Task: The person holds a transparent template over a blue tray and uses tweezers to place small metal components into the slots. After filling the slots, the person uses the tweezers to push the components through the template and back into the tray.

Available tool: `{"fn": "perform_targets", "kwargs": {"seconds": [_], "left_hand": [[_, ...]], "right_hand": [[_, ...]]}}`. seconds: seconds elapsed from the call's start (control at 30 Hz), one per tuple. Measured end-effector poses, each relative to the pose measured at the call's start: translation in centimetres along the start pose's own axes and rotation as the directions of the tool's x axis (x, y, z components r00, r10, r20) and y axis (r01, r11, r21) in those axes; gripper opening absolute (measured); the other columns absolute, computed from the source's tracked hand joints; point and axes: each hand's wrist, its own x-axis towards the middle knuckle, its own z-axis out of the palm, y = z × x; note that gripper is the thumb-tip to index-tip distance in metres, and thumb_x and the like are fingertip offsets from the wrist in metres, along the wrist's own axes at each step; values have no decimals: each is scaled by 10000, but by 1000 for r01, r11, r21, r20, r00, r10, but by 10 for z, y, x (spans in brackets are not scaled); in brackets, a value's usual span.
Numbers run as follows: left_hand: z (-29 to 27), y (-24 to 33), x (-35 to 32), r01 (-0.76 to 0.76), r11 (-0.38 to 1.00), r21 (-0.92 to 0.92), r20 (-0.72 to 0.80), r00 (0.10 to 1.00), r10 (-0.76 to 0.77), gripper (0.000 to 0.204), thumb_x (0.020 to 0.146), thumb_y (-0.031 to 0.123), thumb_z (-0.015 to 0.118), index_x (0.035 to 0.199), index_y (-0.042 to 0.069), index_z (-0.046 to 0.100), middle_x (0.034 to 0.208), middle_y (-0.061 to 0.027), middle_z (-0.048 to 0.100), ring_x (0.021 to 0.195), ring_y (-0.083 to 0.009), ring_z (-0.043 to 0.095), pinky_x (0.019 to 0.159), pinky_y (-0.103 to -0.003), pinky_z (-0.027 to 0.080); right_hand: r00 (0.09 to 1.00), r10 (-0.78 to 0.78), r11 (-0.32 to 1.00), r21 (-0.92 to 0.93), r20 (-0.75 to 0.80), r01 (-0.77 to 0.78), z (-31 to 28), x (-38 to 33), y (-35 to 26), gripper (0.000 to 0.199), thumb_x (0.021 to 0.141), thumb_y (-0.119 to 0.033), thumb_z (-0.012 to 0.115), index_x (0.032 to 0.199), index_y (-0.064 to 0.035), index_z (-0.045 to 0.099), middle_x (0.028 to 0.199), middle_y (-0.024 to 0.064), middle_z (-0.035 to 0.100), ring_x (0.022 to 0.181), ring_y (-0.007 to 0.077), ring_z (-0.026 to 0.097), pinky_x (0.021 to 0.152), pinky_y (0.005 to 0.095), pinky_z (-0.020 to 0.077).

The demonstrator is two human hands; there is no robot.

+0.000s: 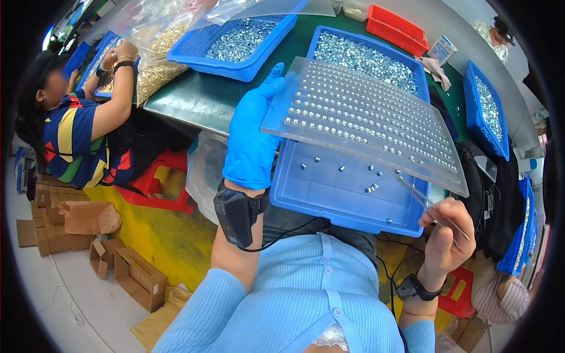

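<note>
My left hand [250,135], in a blue glove, grips the left edge of a clear plastic plate [276,120]. Rows of small shiny metal cylinders [353,106] sit across the plate, which is tilted with its right side lower. In my bare right hand [450,232] is a pair of thin metal tweezers [425,201], their tips near the plate's lower edge. Under the plate a shallow blue tray [335,207] rests over my lap, with several loose metal cylinders [372,188] on its bottom. The plate hides the tray's far part.
Blue baskets of metal cylinders stand on the green table [200,103]: one basket [247,69] at left, another [418,65] behind the plate. A red bin [397,30] is at the back. A co-worker [70,129] sits at left near cardboard boxes [138,276].
</note>
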Motion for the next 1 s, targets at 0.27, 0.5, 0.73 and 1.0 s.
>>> {"fn": "perform_targets", "kwargs": {"seconds": [0.27,0.5,0.73,1.0], "left_hand": [[2,-4,4,-14,1000,13,-8,1000,14,435,982,131,579,1405,56,511,1264,-113,630,1091,-211,639,954,-339,517],[-10,-7,0,-45,999,30,60,997,43,450,989,113,561,1424,43,467,1285,-112,621,1119,-202,633,969,-338,512],[-12,-9,4,2,997,81,-15,1000,-1,434,979,112,576,1396,24,491,1317,-107,605,1173,-201,605,1020,-335,482],[-34,-16,21,-22,984,176,-16,1000,25,385,968,117,596,1337,26,534,1326,-105,594,1205,-211,579,1060,-346,454]], "right_hand": [[922,143,877,-477,360,50,-14,-10,20,319,812,-105,766,1077,34,655,986,145,666,789,241,652,657,329,529],[949,130,822,-566,286,58,-22,-14,21,281,759,5,760,1028,11,677,922,117,687,762,252,657,663,336,536],[917,324,827,-401,-231,-393,-84,-60,43,239,917,-42,651,1145,28,642,1013,138,683,762,159,661,646,273,542],[740,572,775,-63,-355,-629,-60,-32,57,257,999,-59,555,1215,62,624,927,79,653,735,99,627,608,231,539]]}}
